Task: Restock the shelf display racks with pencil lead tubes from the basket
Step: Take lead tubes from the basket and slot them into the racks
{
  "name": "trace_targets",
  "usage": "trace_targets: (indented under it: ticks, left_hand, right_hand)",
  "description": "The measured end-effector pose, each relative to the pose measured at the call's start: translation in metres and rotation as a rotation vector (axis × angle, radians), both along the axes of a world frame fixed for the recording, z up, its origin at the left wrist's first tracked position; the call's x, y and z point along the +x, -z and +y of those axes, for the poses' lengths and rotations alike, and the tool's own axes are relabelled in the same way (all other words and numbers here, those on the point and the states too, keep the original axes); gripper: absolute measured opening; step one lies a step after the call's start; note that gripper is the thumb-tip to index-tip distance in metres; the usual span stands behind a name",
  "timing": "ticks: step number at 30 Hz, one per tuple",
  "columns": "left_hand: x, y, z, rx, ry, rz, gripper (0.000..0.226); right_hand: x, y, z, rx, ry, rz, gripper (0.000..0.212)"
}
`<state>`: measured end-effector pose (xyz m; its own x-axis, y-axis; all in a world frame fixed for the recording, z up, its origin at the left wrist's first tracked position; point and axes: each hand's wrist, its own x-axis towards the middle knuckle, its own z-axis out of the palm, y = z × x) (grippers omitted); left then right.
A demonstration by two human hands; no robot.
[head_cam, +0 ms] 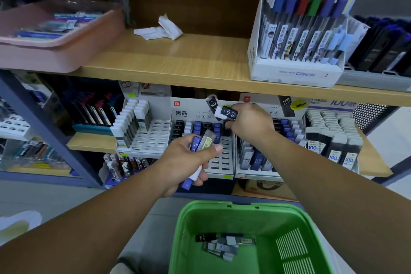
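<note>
Now right hand (248, 125) pinches black tube (227, 113) between fingertips, above middle rack (224, 163); second tube behind, possibly pinched too, unclear. Left hand (189, 160) curls round spare tubes (203, 143). Loose tubes (222, 246) lie in basket (206, 218). Best: turn tube upright, match black column, seat fully in empty slot.

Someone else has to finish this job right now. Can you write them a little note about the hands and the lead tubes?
Left hand: grips a bunch of blue and clear lead tubes.
Right hand: pinches a black white-capped HB tube above the white slotted display rack.
Done: the rack's back rows are filled.
Left: its front slots are empty; loose tubes lie in the green plastic basket.
</note>
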<state>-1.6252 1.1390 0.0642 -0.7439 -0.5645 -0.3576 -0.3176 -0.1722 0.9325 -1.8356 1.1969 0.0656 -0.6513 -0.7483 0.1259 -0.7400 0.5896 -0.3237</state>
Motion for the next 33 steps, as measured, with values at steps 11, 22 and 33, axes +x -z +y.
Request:
trace_targets:
  ticks: [11, 22, 33]
  left_hand:
    - [0.002, -0.001, -0.009, 0.097, -0.081, 0.028, 0.036]
    - [0.012, -0.012, -0.020, 0.196, -0.081, 0.014, 0.009]
    - [0.035, -0.022, -0.025, 0.176, -0.049, 0.051, 0.029]
  right_hand:
    - [-0.006, 0.002, -0.003, 0.026, -0.004, -0.057, 0.010]
    - [-0.002, -0.007, -0.005, 0.136, -0.080, -0.054, 0.016]
    - [0.013, -0.024, 0.005, -0.033, -0.118, -0.292, 0.014]
